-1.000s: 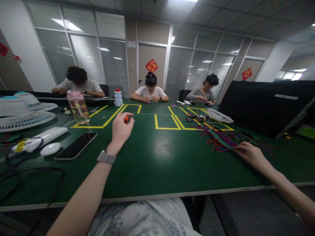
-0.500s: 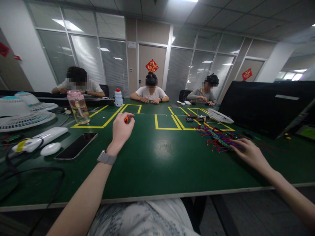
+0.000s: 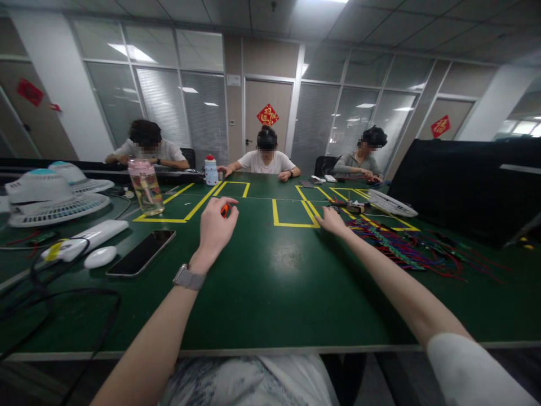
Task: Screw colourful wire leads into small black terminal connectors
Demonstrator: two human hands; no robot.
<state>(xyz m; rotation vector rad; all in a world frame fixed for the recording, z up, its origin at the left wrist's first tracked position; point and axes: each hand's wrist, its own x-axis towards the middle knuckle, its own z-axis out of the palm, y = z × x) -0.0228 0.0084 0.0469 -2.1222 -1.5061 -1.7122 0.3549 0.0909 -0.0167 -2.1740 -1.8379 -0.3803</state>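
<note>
My left hand [image 3: 217, 225], a grey-banded watch on its wrist, is closed around a small orange and black object [image 3: 225, 211]. Fingers hide most of that object, so its kind does not show. It is held a little above the green table. My right hand [image 3: 332, 221] is stretched forward over the yellow tape [image 3: 311, 215], fingers partly spread, with nothing visible in it. Just behind its knuckles lie small dark parts with wires [image 3: 354, 207]. To its right is a bundle of red and blue wires on a green strip [image 3: 391, 242].
Left on the table [image 3: 270, 304] are a phone [image 3: 141, 253], a white mouse [image 3: 100, 257], a power strip [image 3: 91, 239], cables, fans [image 3: 54, 206] and a drink bottle [image 3: 146, 189]. A black monitor [image 3: 465, 189] and white keyboard [image 3: 392, 203] stand right. Three people sit opposite.
My right hand has left the wire bundle and moved left and forward to the yellow tape. My left hand keeps its grip, nearly still. The view has turned slightly left.
</note>
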